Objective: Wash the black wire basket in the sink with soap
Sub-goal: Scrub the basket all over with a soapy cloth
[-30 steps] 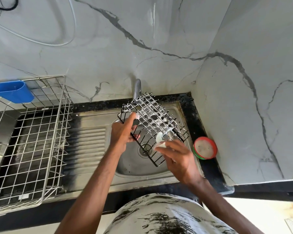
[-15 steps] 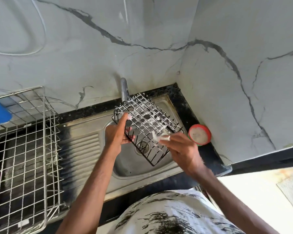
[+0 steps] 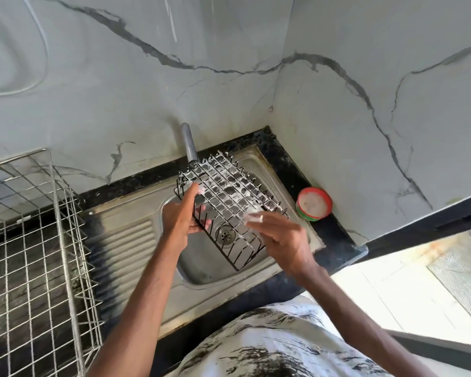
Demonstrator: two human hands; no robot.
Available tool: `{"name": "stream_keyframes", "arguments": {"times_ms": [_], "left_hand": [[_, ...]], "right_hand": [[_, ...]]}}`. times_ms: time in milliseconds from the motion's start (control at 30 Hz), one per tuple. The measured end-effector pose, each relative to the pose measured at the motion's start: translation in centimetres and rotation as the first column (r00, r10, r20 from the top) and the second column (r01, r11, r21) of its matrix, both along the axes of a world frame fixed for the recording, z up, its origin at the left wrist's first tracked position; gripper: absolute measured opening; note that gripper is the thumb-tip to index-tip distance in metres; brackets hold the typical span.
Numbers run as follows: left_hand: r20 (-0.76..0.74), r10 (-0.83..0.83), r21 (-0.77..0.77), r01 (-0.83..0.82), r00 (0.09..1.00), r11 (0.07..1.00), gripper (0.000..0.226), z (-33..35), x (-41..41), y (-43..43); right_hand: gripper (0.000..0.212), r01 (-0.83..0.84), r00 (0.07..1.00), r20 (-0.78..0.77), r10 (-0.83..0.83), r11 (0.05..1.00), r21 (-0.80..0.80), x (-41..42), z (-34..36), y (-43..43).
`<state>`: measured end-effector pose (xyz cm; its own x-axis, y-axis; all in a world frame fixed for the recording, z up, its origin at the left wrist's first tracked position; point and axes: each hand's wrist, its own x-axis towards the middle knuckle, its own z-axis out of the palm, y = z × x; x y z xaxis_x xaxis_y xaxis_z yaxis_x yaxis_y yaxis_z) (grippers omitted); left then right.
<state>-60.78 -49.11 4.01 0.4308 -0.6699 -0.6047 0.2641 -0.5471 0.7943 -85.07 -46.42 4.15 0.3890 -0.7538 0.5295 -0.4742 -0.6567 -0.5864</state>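
Observation:
A black wire basket (image 3: 229, 194), streaked with white soap foam, is held tilted over the steel sink (image 3: 201, 270), under the grey tap (image 3: 189, 144). My left hand (image 3: 178, 216) grips its left edge, thumb on top and fingers underneath. At the basket's right side my right hand (image 3: 280, 238) pinches a small white soapy scrubber (image 3: 252, 217) against the wires. The drain (image 3: 223, 234) shows through the basket's bars.
A red-rimmed round soap tub (image 3: 313, 204) sits on the black counter in the right corner. A steel wire dish rack (image 3: 36, 257) stands on the left, beside the ribbed draining board (image 3: 123, 246). Marble walls close the back and right.
My head view has shifted right, so the rack and blue cup slid out to the left. Both hands keep their hold while the right one rubs along the basket's right end.

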Motion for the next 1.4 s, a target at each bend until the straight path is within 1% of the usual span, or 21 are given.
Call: {"name": "stream_keyframes", "arguments": {"times_ms": [133,300,367,467,533,600,667,767,833,933,1000,1067,1100,1167,1233,1333,1367,1400], "left_hand": [[0.028,0.006,-0.013,-0.006,1.0,1.0,0.052,-0.3,0.2,0.1],[0.033,-0.011,-0.021,0.012,0.999,1.0,0.056,-0.6,0.3,0.1],[0.029,-0.001,-0.014,0.001,1.0,1.0,0.057,-0.7,0.4,0.1],[0.002,0.033,-0.006,-0.033,0.999,0.999,0.054,-0.5,0.5,0.2],[-0.019,0.034,0.007,-0.033,0.999,0.999,0.053,-0.3,0.7,0.2],[-0.038,0.029,0.008,-0.028,0.999,1.0,0.054,-0.2,0.9,0.4],[-0.052,0.023,0.007,-0.023,0.998,1.0,0.056,-0.2,1.2,0.5],[-0.061,0.013,0.002,-0.013,0.998,1.0,0.048,-0.2,1.4,0.7],[-0.069,0.007,0.003,-0.007,0.998,1.0,0.051,-0.1,1.4,0.8],[-0.053,-0.023,-0.021,0.022,0.998,1.0,0.048,0.3,1.2,0.8],[-0.005,-0.046,-0.041,0.045,0.999,0.998,0.042,0.5,0.9,1.0],[0.081,-0.042,-0.064,0.047,0.996,0.997,0.044,0.7,0.6,1.1],[0.12,-0.046,-0.073,0.055,0.992,0.996,0.044,0.8,0.2,1.2],[0.186,-0.062,-0.086,0.079,0.981,0.993,0.032,1.1,-0.5,1.3],[0.215,-0.073,-0.102,0.097,0.974,0.99,0.024,1.2,-1.2,1.4],[0.213,-0.081,-0.108,0.105,0.974,0.989,0.036,1.6,-2.3,1.7],[0.211,-0.085,-0.102,0.108,0.974,0.989,0.038,1.6,-2.5,1.8],[0.217,-0.085,-0.109,0.111,0.972,0.988,0.036,1.7,-2.6,2.0]], "right_hand": [[0.033,0.229,0.973,0.021,-0.231,0.97,0.087,-1.8,0.3,-2.4],[0.032,0.371,0.929,-0.05,-0.367,0.921,0.118,-1.7,-0.2,-2.3],[0.035,0.399,0.917,-0.077,-0.392,0.904,0.153,-1.6,-0.6,-2.1],[0.046,0.375,0.925,-0.146,-0.351,0.908,0.187,-1.3,-1.0,-1.4],[0.053,0.384,0.921,-0.146,-0.361,0.902,0.197,-0.9,-0.7,-0.6],[0.053,0.417,0.908,-0.118,-0.401,0.892,0.176,-0.6,-0.2,0.2],[0.052,0.436,0.898,-0.123,-0.422,0.89,0.135,-0.1,0.1,0.9],[0.058,0.424,0.895,-0.185,-0.407,0.903,0.066,0.6,0.3,2.1],[0.063,0.412,0.893,-0.216,-0.394,0.91,0.04,0.6,0.4,2.7],[0.066,0.416,0.89,-0.237,-0.39,0.907,0.07,0.6,0.6,2.7],[0.064,0.423,0.88,-0.283,-0.383,0.901,0.095,0.9,0.9,2.5],[0.061,0.41,0.879,-0.319,-0.353,0.903,0.129,1.7,1.4,2.5],[0.058,0.393,0.886,-0.319,-0.336,0.91,0.134,2.2,1.8,2.7],[0.05,0.319,0.913,-0.303,-0.273,0.941,0.115,3.8,2.6,3.3],[0.046,0.225,0.944,-0.266,-0.193,0.97,0.095,5.3,3.3,4.0],[0.042,0.09,0.973,-0.217,-0.077,0.995,0.052,5.9,3.3,3.9],[0.043,0.09,0.976,-0.201,-0.08,0.995,0.042,5.4,3.0,3.3],[0.045,0.114,0.978,-0.181,-0.105,0.993,0.042,4.8,2.9,2.6]]}}
